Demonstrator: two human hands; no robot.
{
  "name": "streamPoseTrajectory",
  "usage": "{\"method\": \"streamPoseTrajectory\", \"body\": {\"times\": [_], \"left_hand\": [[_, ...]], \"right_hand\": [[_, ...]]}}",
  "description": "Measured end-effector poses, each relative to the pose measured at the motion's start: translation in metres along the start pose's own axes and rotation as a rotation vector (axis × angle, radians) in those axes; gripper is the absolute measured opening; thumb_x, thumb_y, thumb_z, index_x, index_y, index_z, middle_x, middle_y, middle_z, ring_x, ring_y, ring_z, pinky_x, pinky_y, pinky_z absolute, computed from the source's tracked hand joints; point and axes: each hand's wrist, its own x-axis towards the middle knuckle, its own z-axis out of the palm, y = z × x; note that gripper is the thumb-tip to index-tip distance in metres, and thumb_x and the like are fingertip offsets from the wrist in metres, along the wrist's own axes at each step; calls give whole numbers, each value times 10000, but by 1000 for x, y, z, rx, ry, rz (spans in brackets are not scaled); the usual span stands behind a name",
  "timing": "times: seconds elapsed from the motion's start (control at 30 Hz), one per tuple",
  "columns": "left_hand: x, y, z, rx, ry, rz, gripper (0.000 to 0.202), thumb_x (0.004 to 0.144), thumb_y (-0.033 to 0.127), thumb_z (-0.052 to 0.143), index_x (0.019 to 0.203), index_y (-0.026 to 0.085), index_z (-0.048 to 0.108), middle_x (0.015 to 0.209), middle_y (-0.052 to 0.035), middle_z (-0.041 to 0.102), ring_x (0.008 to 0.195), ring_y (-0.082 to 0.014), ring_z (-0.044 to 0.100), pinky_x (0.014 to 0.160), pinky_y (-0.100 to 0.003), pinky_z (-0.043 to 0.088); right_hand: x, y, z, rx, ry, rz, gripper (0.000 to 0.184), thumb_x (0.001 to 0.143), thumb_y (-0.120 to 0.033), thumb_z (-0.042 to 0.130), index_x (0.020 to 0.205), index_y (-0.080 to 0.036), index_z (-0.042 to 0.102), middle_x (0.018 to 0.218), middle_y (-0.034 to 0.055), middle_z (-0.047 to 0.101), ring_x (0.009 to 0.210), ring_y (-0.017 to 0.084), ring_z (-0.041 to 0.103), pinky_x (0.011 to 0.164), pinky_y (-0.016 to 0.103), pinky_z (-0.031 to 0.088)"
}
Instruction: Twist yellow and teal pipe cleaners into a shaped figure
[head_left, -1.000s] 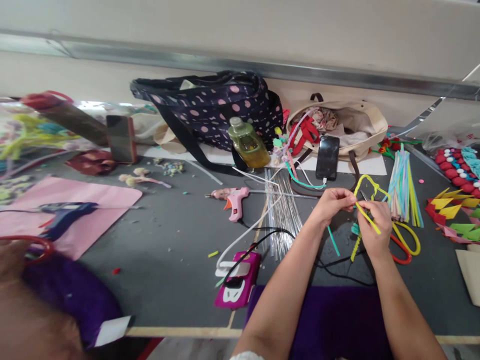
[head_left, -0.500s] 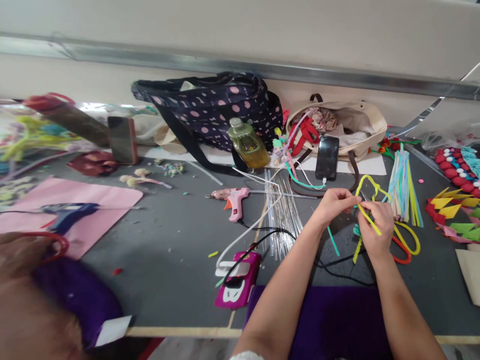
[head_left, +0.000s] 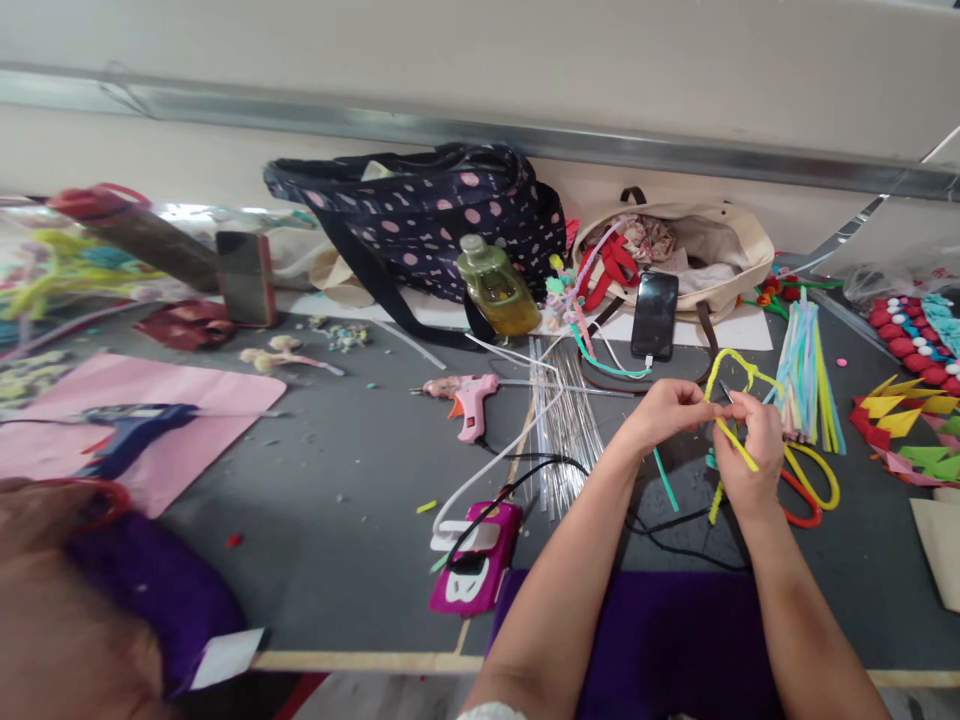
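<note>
My left hand (head_left: 675, 412) pinches a thin yellow strip (head_left: 739, 445) at its fingertips. My right hand (head_left: 748, 445) closes on the same strip just to the right, and the fingertips of both hands meet. Part of the strip bends up into an angular loop above the fingers, and a straight end sticks out below them. Behind my right hand are scissors (head_left: 814, 480) with orange and yellow handles; a metal tip shows between the hands. A teal strip (head_left: 664, 480) and a short twisted yellow piece (head_left: 716, 503) hang or lie just below; their support is unclear.
A bundle of coloured strips (head_left: 806, 375) stands right of my hands. Left are silver wires (head_left: 566, 430), a pink glue gun (head_left: 474, 400) and a magenta power strip (head_left: 480, 560) with cords. Behind are a phone (head_left: 655, 315) and bags. Another person's arm (head_left: 67, 600) reaches in at left.
Both hands have shifted slightly left with the yellow strip, its loop tilting a little. The metal tip between them shows more plainly. The other person's hand at left has moved slightly.
</note>
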Motion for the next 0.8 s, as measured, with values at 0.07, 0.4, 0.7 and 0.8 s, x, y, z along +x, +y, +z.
{"method": "streamPoseTrajectory", "body": {"times": [0.07, 0.4, 0.7, 0.8], "left_hand": [[0, 0, 0, -15, -13, -16, 304, 675, 369, 719, 580, 140, 542, 507, 26, 521, 489, -69, 465, 498, -196, 333], [0, -2, 0, -29, -13, -20, 133, 631, 236, 648, 614, 131, 568, 531, 37, 523, 513, -69, 467, 518, -196, 335], [-5, 6, -9, 107, 0, 49, 114, 645, 219, 629, 658, 108, 653, 573, 29, 559, 540, -67, 440, 542, -202, 320], [-6, 7, -12, 137, 5, 77, 108, 656, 212, 636, 669, 108, 664, 585, 23, 571, 557, -75, 462, 555, -205, 340]], "right_hand": [[0, -1, 0, 4, -15, 2, 315, 886, -152, 544, 1197, -199, 533, 822, 54, 642, 808, 216, 565, 772, 365, 483], [0, -1, 2, -32, -16, 0, 200, 887, -139, 551, 1070, -197, 609, 807, 58, 651, 807, 213, 556, 760, 348, 477], [-1, 3, 2, -1, -62, -10, 144, 893, -149, 538, 946, -211, 656, 834, 58, 668, 848, 220, 558, 747, 346, 454], [-1, 3, 2, 6, -64, -8, 137, 892, -147, 543, 940, -212, 654, 835, 54, 666, 836, 220, 557, 753, 349, 457]]}}
